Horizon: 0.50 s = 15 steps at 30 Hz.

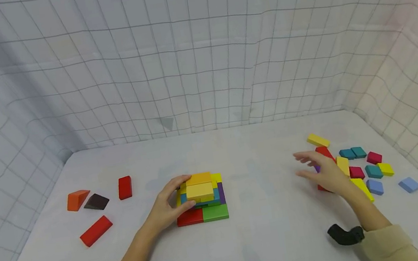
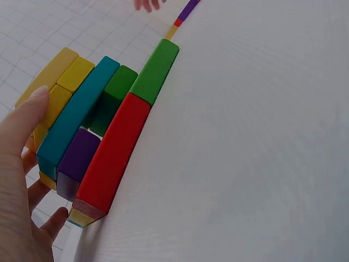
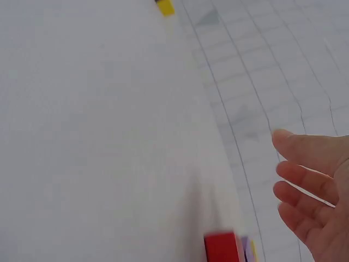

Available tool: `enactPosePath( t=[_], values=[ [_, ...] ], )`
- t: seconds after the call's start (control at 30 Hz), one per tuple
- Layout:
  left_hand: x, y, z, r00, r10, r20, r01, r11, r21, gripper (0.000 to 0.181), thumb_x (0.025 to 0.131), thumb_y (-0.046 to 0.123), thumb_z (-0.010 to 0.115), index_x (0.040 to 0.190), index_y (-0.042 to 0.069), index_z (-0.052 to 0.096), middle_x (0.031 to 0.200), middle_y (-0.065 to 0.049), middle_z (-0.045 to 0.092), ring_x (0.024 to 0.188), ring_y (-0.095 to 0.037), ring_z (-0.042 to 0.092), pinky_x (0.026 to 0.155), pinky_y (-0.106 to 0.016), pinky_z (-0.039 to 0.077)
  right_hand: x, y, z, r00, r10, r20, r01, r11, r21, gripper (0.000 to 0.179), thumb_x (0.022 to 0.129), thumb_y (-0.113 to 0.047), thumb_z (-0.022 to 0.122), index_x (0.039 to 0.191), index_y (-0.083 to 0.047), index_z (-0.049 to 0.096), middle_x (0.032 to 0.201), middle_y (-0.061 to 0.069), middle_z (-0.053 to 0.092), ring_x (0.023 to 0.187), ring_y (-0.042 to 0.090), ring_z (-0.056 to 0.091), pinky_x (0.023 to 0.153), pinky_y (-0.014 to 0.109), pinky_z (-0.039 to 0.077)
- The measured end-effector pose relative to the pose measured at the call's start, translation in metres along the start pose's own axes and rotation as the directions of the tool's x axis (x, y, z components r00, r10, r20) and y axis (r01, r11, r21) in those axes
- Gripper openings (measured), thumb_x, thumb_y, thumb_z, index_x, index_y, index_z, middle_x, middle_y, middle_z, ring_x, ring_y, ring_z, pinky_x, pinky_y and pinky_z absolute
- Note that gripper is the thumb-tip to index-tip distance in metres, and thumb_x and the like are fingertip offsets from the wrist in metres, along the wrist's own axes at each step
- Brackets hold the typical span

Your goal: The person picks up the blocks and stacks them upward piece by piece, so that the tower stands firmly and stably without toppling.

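Observation:
A stepped stack of coloured wooden blocks (image 1: 215, 213) stands in the middle of the table. Its bottom layer shows red and green blocks, with purple, green and teal above and yellow blocks (image 1: 199, 192) on top. From the left side my left hand (image 1: 169, 204) grips the upper part of the stack, thumb in front and fingers behind. In the left wrist view the thumb (image 2: 39, 103) touches a yellow block; some fingertips are hidden behind the stack. My right hand (image 1: 327, 172) is raised by the loose blocks at the right, fingers apart and holding nothing.
Several loose blocks lie at the right, among them a yellow block (image 1: 318, 140), teal blocks (image 1: 373, 171) and a light blue block (image 1: 409, 184). At the left are an orange triangular block (image 1: 77, 200), a dark block (image 1: 97, 202) and red blocks (image 1: 96, 231). Gridded white curtains (image 1: 197, 59) surround the table.

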<state>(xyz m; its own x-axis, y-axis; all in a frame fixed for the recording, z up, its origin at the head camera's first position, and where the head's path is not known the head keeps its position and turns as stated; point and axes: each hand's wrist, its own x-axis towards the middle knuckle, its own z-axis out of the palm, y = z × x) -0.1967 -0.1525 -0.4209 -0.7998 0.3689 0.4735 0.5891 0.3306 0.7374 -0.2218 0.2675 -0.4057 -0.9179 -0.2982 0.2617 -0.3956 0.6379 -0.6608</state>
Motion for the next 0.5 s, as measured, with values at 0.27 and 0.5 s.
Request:
enactPosePath(
  t=[0.27, 0.5],
  values=[
    [0.000, 0.001, -0.001, 1.000, -0.015, 0.005, 0.015, 1.000, 0.019, 0.057, 0.074, -0.003, 0.071, 0.126, -0.003, 0.048, 0.127, -0.018, 0.049, 0.116, -0.023, 0.043, 0.099, -0.016, 0.031, -0.056, 0.044, -0.045, 0.984, 0.173, 0.037, -0.165, 0.974, -0.153, 0.042, 0.083, -0.021, 0.068, 0.119, -0.002, 0.056, 0.114, 0.017, 0.059, 0.105, 0.035, 0.050, 0.084, 0.034, 0.050],
    [0.001, 0.002, 0.000, 1.000, -0.022, 0.010, 0.022, 1.000, 0.016, 0.057, 0.074, -0.003, 0.071, 0.126, -0.003, 0.048, 0.127, -0.017, 0.050, 0.116, -0.024, 0.044, 0.100, -0.020, 0.034, -0.069, 0.053, -0.047, 0.976, 0.201, 0.082, -0.175, 0.953, -0.249, 0.045, 0.077, -0.024, 0.073, 0.115, -0.003, 0.059, 0.117, 0.022, 0.056, 0.111, 0.042, 0.042, 0.087, 0.064, 0.037]
  ],
)
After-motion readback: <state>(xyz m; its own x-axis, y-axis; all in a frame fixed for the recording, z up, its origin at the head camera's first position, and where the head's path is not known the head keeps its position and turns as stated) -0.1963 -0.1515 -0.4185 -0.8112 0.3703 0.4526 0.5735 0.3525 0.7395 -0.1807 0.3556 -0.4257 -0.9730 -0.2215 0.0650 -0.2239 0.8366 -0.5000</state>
